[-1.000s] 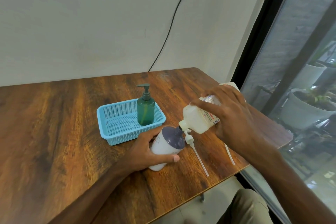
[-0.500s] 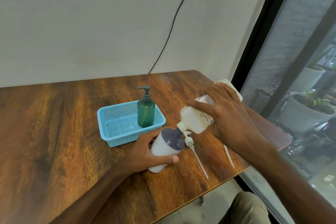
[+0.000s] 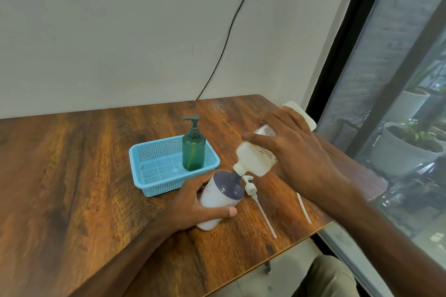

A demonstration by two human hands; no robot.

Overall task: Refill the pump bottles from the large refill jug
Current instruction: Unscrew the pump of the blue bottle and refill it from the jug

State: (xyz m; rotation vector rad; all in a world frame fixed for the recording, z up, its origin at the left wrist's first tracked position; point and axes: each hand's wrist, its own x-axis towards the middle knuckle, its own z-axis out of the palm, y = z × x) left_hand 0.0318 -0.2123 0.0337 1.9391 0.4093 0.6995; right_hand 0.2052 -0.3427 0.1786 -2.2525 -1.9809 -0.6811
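Refill jug [image 3: 255, 159] is tipping spout-down, right hand [image 3: 299, 154] wrapping its fingers around the body. Its spout is meeting the neck of the white bottle [image 3: 218, 198], which the left hand [image 3: 193, 205] is clasping near the tabletop's [image 3: 72, 176] right edge. Two loose pumps [image 3: 251, 188] are lying just beside it. A green pump bottle [image 3: 193, 149] is standing upright in the blue basket [image 3: 154, 183].

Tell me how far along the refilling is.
Done: the white pump head is off and lies on the table.

In hand: the left hand steadies the white bottle; the right hand tips the refill jug, spout at its opening. No liquid level shows.

Left: refit the pump. The green pump bottle stands capped in the blue basket; its fill cannot be judged.
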